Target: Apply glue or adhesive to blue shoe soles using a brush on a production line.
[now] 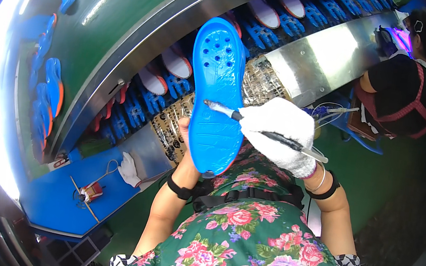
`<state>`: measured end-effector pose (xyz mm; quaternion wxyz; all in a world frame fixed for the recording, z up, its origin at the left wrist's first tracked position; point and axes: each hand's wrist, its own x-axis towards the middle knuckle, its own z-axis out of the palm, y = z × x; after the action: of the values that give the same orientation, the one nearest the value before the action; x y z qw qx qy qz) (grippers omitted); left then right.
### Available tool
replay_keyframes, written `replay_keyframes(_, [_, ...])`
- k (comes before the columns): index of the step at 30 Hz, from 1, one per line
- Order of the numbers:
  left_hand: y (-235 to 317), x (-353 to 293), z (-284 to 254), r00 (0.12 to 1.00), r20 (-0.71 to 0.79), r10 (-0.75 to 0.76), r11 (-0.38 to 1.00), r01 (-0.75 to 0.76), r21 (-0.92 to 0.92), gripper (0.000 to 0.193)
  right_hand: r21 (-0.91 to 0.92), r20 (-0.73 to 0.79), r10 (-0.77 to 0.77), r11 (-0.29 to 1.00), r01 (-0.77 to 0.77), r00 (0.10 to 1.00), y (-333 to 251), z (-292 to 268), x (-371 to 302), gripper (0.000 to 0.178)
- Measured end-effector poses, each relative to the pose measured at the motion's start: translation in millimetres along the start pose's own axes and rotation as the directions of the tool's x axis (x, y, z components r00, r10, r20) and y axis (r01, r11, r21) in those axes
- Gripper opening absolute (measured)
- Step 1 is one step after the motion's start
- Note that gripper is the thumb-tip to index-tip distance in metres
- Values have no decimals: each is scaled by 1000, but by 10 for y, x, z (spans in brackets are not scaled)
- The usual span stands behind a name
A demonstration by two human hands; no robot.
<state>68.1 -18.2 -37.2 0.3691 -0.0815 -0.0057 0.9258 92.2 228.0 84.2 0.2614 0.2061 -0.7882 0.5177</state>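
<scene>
A blue shoe sole, wet and glossy on its upper face, is held up lengthwise in front of me. Several round holes pierce its far end. My left hand grips it from underneath at the left edge; the thumb shows while the other fingers are hidden behind the sole. In a white glove, my right hand is closed round a glue brush with a black handle and a tube at its back end. The bristle tip touches the sole's surface near its middle, left of the glove.
Beyond the sole runs a conveyor with blue racks and white-lined shoe uppers. A metal ledge borders it. On a blue table lie a white glove and a small red object. A co-worker sits at right.
</scene>
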Motion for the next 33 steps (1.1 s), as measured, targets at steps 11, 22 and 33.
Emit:
replay_keyframes(11, [-413, 264, 499, 999, -5, -34, 942, 31, -334, 115, -148, -59, -200, 971, 189, 978, 41, 2, 450, 28])
replay_keyframes(22, [-295, 77, 227, 961, -254, 107, 805, 67, 590, 110, -135, 125, -136, 979, 153, 983, -123, 161, 244, 33])
replay_keyframes(33, [-353, 345, 311, 998, -47, 36, 825, -3, 565, 115, -43, -25, -103, 994, 102, 994, -81, 251, 141, 31])
